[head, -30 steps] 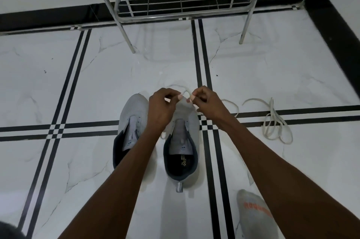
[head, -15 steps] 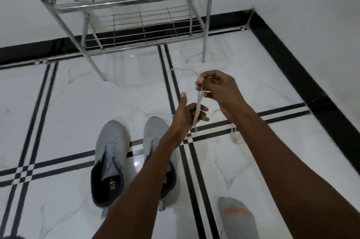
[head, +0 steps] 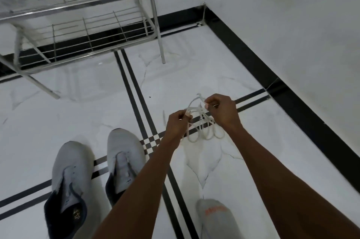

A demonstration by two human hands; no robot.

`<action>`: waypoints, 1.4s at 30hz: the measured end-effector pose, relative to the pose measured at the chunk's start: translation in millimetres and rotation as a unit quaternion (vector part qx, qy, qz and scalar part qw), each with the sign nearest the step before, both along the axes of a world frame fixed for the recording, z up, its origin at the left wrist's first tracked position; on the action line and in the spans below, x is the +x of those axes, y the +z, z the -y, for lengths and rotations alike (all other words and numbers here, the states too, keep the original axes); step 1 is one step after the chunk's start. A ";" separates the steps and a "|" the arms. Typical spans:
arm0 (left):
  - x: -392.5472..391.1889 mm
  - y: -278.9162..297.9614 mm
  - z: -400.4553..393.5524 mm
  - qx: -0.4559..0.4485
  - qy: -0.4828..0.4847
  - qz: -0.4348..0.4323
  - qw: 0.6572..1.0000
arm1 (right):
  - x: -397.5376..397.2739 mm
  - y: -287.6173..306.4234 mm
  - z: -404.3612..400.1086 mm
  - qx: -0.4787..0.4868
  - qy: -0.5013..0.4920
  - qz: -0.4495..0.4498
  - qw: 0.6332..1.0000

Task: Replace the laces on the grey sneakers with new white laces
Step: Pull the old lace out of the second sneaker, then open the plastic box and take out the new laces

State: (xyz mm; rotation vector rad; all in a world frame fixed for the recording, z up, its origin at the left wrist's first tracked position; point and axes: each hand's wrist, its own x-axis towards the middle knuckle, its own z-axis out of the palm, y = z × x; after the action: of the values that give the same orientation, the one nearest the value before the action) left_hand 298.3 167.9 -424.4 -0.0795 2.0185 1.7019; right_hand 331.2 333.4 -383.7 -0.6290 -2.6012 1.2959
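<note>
The lace (head: 202, 124) is a thin, off-white cord bunched into several drooping loops, held up between both hands over the floor (head: 78, 114), above the black double stripe near the right wall (head: 292, 24). The left hand (head: 176, 124) pinches one end of the bundle with curled fingers; the right hand (head: 222, 110) has its fingers curled around the other side, pinching strands at the top. The loops hang below the hands, apart from the sneakers.

The two grey sneakers (head: 124, 159) stand side by side on the floor to the left of the arms, toes pointing away, with soft fabric uppers and dark linings. The right one shows a lace in its eyelets; the left one's tongue looks bare.

The floor is glossy white marble-look tile with black stripes and a black skirting. A foot in a grey sock (head: 216, 217) with orange lettering rests near the bottom edge. A shiny metal wire rack (head: 87, 24) stands at the back left.
</note>
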 end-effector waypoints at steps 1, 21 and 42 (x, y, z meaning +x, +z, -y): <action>0.6 -2.2 -8.7 -0.001 -0.005 0.005 1.000 | 0.7 -10.8 -2.2 0.010 -0.003 0.013 1.000; -91.9 131.0 159.3 -0.018 0.151 -0.207 0.967 | -96.1 68.0 164.5 -0.110 0.127 -0.086 0.982; -263.8 287.1 311.3 -0.039 0.372 -0.199 0.906 | -317.9 248.1 323.0 -0.289 0.220 -0.049 0.930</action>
State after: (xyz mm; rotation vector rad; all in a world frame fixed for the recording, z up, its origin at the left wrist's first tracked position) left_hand 34.5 -143.3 -137.3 -0.6554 2.5666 2.2211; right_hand 13.3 10.4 -135.6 -0.0248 -2.3387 2.2019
